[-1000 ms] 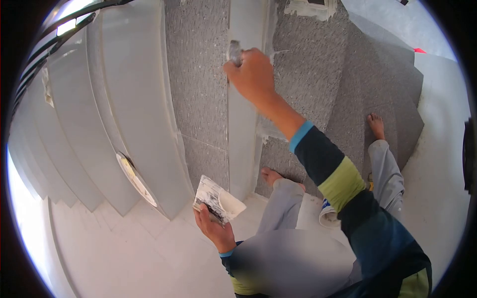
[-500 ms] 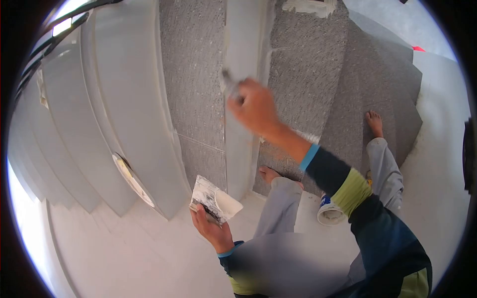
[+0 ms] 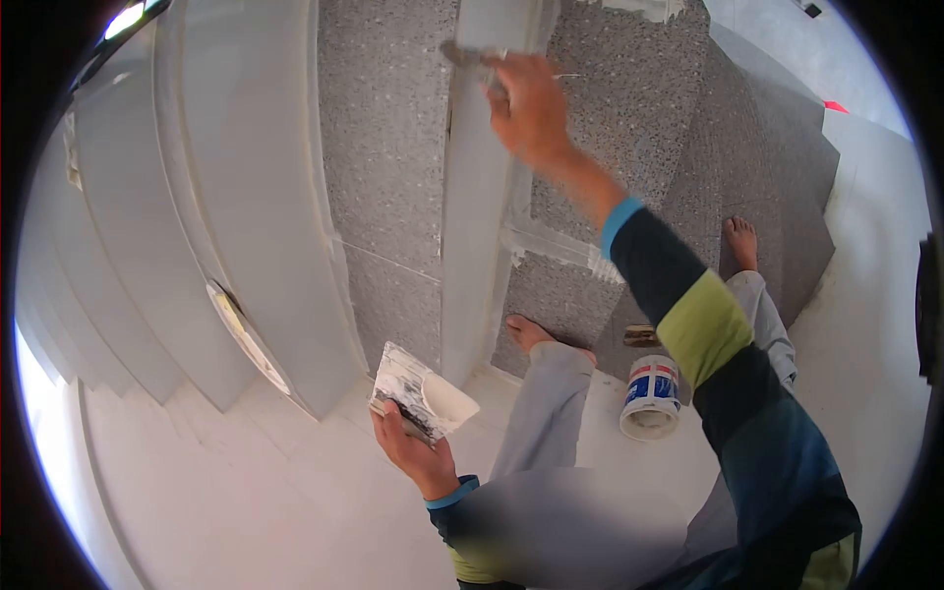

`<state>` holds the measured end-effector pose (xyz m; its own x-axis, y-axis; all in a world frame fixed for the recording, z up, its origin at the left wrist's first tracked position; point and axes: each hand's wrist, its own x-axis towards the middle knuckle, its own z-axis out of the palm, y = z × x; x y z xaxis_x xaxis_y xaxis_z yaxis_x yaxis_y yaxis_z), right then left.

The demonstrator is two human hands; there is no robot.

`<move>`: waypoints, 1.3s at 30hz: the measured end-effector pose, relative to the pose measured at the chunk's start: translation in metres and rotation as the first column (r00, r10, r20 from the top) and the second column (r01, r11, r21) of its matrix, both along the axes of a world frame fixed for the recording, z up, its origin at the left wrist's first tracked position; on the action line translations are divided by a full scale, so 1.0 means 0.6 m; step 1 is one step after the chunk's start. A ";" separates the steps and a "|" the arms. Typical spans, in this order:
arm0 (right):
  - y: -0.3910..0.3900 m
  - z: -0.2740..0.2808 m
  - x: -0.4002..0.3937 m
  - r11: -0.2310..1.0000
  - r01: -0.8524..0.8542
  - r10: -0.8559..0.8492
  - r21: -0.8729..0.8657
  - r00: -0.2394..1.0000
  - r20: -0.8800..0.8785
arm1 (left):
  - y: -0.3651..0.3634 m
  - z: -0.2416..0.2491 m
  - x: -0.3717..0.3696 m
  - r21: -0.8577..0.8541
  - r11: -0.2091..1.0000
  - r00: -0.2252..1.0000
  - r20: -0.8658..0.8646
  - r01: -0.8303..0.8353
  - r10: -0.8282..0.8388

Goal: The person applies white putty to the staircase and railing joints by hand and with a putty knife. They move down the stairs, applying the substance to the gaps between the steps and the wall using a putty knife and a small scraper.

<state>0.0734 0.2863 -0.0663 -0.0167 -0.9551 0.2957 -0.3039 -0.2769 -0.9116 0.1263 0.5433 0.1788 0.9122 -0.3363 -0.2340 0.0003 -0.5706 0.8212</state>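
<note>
My left hand (image 3: 413, 447) grips a flat rectangular plate (image 3: 401, 377), smeared grey and carrying a thick patch of white putty (image 3: 447, 401). My right hand (image 3: 531, 108) is stretched far forward, fingers closed round a putty knife (image 3: 458, 54). The knife's small blade points left, right at the edge where a speckled grey stair tread (image 3: 383, 147) meets the pale grey riser (image 3: 482, 197). Whitish filler lines run along the tread and riser edges.
A white bucket with a blue and red label (image 3: 650, 398) stands by my legs, with a wooden-looking tool (image 3: 641, 336) just beyond it. My bare feet (image 3: 529, 332) rest on the steps. Another putty-streaked piece (image 3: 251, 339) is at the stairs' left, and dark railing bars (image 3: 118, 44) cross the upper left.
My right hand has moved forward along the joint, carrying the putty knife with it. The left hand and its plate stay nearly in place. The bucket shows more fully now.
</note>
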 end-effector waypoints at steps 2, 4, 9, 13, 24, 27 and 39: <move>0.067 0.029 0.001 0.981 -0.138 0.128 0.134 0.989 0.077 | 0.003 -0.001 0.001 0.031 0.999 0.999 0.032 0.010 -0.011; 0.128 0.041 -0.001 0.942 -0.272 0.244 0.197 0.957 0.155 | 0.015 0.000 0.008 0.044 0.998 0.999 0.012 0.039 -0.039; 0.195 0.052 -0.002 0.900 -0.374 0.285 0.223 0.894 0.346 | 0.022 0.004 0.011 0.024 0.998 0.998 -0.002 0.060 -0.060; 0.137 0.078 -0.021 0.792 -0.307 0.050 0.527 0.894 0.446 | -0.011 0.001 -0.006 -0.070 0.997 0.998 -0.064 0.021 -0.025; 0.132 0.141 0.046 0.835 -0.159 0.100 0.526 0.985 0.140 | -0.004 0.004 0.001 -0.107 0.994 0.994 -0.108 0.003 -0.015; 0.136 0.132 0.048 0.800 -0.174 0.051 0.574 0.973 0.224 | 0.009 0.000 0.000 -0.015 1.000 1.000 -0.015 -0.016 0.016; 0.062 0.003 0.012 0.983 0.027 -0.054 0.181 0.988 0.147 | 0.013 -0.001 0.007 0.041 0.999 0.999 0.049 0.001 -0.003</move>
<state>0.0803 0.3237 -0.0647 -0.0882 -0.9898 0.1123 -0.1670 -0.0965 -0.9812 0.1305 0.5512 0.1782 0.9225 -0.3288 -0.2023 -0.0407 -0.6039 0.7960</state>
